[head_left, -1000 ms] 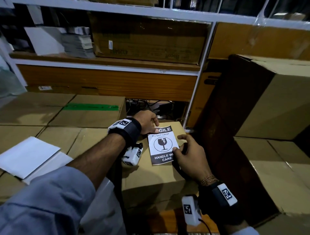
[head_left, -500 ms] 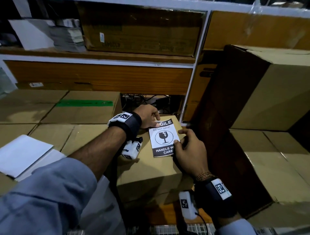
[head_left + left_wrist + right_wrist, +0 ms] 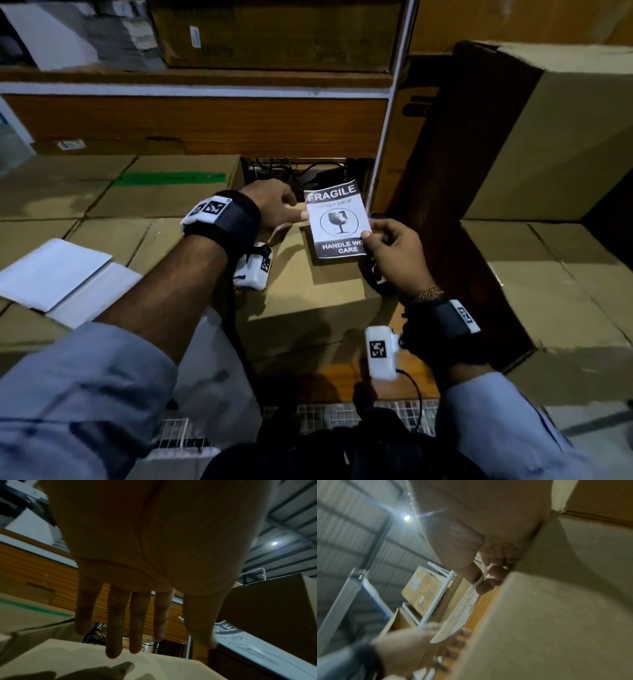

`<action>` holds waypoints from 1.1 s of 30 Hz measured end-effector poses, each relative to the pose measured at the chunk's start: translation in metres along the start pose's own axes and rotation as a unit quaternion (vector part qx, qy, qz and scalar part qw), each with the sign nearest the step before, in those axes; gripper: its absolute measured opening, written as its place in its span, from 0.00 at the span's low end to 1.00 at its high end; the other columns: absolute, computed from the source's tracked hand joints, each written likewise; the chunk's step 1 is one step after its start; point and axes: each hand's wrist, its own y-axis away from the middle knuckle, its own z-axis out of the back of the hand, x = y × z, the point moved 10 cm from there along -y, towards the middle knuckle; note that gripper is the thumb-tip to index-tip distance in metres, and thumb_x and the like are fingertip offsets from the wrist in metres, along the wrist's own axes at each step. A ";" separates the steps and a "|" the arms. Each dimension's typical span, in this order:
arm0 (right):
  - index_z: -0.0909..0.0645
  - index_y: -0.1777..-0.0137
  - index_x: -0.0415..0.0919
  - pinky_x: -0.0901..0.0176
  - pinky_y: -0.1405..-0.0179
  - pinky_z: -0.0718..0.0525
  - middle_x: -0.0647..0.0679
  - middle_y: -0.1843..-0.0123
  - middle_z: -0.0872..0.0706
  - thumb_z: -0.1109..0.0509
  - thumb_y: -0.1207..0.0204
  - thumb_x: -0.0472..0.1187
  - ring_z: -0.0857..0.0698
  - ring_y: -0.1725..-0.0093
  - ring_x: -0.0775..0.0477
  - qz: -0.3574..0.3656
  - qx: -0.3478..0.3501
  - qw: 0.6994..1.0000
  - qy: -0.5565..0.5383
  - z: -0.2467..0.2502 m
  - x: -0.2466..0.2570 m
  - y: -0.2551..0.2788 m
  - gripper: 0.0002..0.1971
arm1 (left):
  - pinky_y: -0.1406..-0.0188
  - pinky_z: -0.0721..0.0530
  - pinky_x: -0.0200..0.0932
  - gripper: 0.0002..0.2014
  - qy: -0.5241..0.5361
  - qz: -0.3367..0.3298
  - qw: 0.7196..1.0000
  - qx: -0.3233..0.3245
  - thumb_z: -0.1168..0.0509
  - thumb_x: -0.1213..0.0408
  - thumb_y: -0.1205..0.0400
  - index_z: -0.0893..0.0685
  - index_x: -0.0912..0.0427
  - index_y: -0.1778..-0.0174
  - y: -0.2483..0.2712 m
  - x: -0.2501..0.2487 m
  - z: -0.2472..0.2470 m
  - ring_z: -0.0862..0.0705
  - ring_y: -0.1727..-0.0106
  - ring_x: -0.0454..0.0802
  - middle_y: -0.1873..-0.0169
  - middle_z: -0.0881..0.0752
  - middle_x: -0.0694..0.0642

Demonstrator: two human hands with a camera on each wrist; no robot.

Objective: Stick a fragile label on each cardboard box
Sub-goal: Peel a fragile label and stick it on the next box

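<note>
- Fragile label (image 3: 337, 222) — raised above the far right corner of the small cardboard box (image 3: 308, 294), face up.
- Right hand (image 3: 394, 253) — pinches the label's right edge.
- Left hand (image 3: 274, 205) — fingers straight, thumb at the left edge.
- Advice: lower one edge first, smooth outward.

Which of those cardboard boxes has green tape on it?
The flat box at back left, behind the left hand. A green strip runs across its top; the other boxes show none.

Black-and-white fragile label (image 3: 337, 222), brown cardboard box (image 3: 308, 291), green tape (image 3: 171, 178).
</note>
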 end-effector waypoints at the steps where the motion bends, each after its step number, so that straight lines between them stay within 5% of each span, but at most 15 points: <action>1: 0.15 0.39 0.39 0.66 0.74 0.19 0.41 0.55 0.07 0.29 0.13 0.37 0.14 0.71 0.60 -0.012 -0.002 1.000 -0.022 0.004 -0.001 0.000 0.07 | 0.37 0.19 0.49 0.28 -0.013 0.004 1.000 0.003 0.31 0.40 0.17 0.18 0.54 0.26 0.005 0.000 -0.001 0.19 0.30 0.56 0.27 0.17 0.56; 3: 0.15 0.38 0.36 0.65 0.77 0.22 0.43 0.56 0.08 0.28 0.14 0.36 0.16 0.72 0.58 -0.029 -0.018 0.998 -0.055 0.012 -0.006 -0.002 0.09 | 0.41 0.22 0.46 0.30 -0.045 0.023 0.999 0.003 0.32 0.38 0.16 0.18 0.56 0.25 0.013 0.002 -0.001 0.19 0.28 0.57 0.27 0.18 0.56; 7: 0.14 0.38 0.35 0.61 0.65 0.16 0.42 0.50 0.06 0.26 0.16 0.37 0.09 0.57 0.50 -0.044 -0.023 0.996 -0.072 0.018 -0.012 -0.004 0.09 | 0.45 0.18 0.49 0.35 -0.121 0.105 0.987 0.001 0.34 0.35 0.17 0.18 0.62 0.26 0.028 0.022 -0.004 0.16 0.35 0.60 0.32 0.15 0.61; 9: 0.13 0.40 0.36 0.61 0.65 0.16 0.41 0.48 0.06 0.26 0.16 0.37 0.09 0.59 0.51 -0.037 -0.010 0.997 -0.062 0.014 -0.007 -0.003 0.08 | 0.46 0.18 0.50 0.37 -0.153 0.143 0.978 -0.001 0.34 0.34 0.17 0.19 0.64 0.26 0.034 0.034 -0.004 0.16 0.35 0.61 0.32 0.15 0.62; 14: 0.15 0.37 0.34 0.66 0.69 0.17 0.41 0.46 0.07 0.26 0.16 0.37 0.08 0.54 0.50 -0.035 0.016 0.997 -0.067 0.000 0.005 0.000 0.11 | 0.35 0.22 0.47 0.36 -0.126 0.174 0.976 0.024 0.37 0.37 0.14 0.26 0.64 0.20 0.048 0.041 -0.018 0.20 0.27 0.61 0.25 0.20 0.64; 19: 0.17 0.35 0.34 0.69 0.66 0.15 0.51 0.54 0.10 0.29 0.14 0.35 0.11 0.61 0.60 -0.008 -0.024 0.997 -0.069 0.010 0.012 0.006 0.10 | 0.29 0.19 0.56 0.51 -0.049 0.221 0.974 0.014 0.18 0.41 0.28 0.35 0.63 0.17 0.054 0.053 -0.018 0.20 0.27 0.64 0.25 0.22 0.63; 24: 0.17 0.36 0.38 0.62 0.62 0.12 0.47 0.56 0.11 0.28 0.15 0.35 0.11 0.56 0.51 0.038 -0.063 0.995 -0.074 0.029 0.017 0.015 0.09 | 0.30 0.20 0.61 0.63 -0.007 0.220 0.975 -0.017 0.14 0.43 0.35 0.47 0.63 0.14 0.056 0.048 -0.013 0.23 0.24 0.68 0.21 0.26 0.66; 33: 0.18 0.35 0.33 0.70 0.60 0.13 0.47 0.52 0.12 0.28 0.15 0.30 0.10 0.57 0.64 0.094 -0.102 0.975 -0.172 0.057 0.036 0.026 0.11 | 0.35 0.15 0.64 0.76 0.098 0.174 0.971 -0.133 0.12 0.56 0.35 0.70 0.47 0.11 0.063 0.023 0.015 0.17 0.33 0.68 0.25 0.24 0.71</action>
